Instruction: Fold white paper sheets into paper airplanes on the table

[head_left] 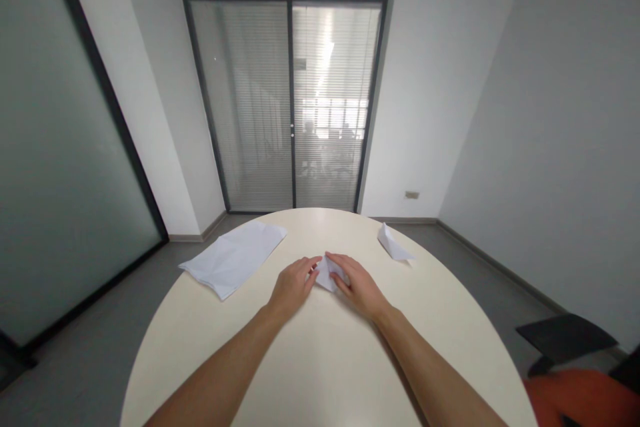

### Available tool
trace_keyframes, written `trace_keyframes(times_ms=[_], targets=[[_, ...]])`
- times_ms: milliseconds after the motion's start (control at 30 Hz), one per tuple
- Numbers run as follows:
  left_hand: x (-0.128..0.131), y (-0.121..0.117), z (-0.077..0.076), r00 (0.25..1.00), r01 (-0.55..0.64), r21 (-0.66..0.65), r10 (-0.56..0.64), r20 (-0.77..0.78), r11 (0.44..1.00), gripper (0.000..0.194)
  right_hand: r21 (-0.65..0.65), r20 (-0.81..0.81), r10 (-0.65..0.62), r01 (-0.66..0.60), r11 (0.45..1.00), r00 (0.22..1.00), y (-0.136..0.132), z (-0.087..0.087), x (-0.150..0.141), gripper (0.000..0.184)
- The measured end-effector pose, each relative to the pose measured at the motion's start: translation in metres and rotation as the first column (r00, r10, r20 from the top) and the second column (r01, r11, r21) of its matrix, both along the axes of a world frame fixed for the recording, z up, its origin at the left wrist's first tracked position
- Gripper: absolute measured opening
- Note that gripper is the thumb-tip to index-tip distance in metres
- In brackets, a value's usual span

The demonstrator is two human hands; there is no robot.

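A small folded piece of white paper [326,275] is between my hands, a little above or on the tabletop; I cannot tell which. My left hand [292,288] pinches its left edge, fingers bent and thumb near the paper's side. On the other side, my right hand [361,287] has its fingers over the top of the paper and its thumb against the near face. The fingers hide part of the folds.
Several white sheets [235,255] lie in a stack at the table's left. A folded white paper piece [394,245] stands near the right rim. Under everything is a round cream table [310,373]. An orange-seated chair [585,397] with a black armrest is at lower right.
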State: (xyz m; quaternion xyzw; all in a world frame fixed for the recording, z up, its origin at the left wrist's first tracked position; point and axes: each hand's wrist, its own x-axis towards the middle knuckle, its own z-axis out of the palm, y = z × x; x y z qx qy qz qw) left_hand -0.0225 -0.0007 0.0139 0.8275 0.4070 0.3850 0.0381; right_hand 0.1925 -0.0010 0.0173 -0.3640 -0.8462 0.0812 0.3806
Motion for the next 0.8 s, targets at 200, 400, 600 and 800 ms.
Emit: trace_keyframes(times_ms=[200, 400, 600, 800], targets=[[0.0001, -0.0001, 0.0007, 1.0, 0.009, 0.022, -0.009, -0.003, 1.0, 0.024, -0.004, 0.004, -0.038, 0.038, 0.999, 0.999, 0.0006, 0.0004, 0.0018, 0.038], [0.0005, -0.0018, 0.0027, 1.0, -0.008, -0.003, 0.008, -0.013, 1.0, 0.017, -0.05, 0.022, -0.059, 0.06, 0.997, 0.998, -0.0019, 0.0023, 0.0015, 0.031], [-0.0006, -0.0017, 0.0014, 1.0, -0.02, -0.041, 0.02, 0.009, 0.999, 0.017, -0.073, 0.03, -0.049, 0.051, 0.996, 0.998, -0.002, 0.0024, 0.0023, 0.025], [-0.0021, 0.003, -0.0045, 0.996, -0.064, -0.122, 0.071, 0.05, 0.99, 0.017, -0.096, -0.013, -0.057, 0.055, 0.994, 0.998, 0.0, 0.0005, 0.0046, 0.018]])
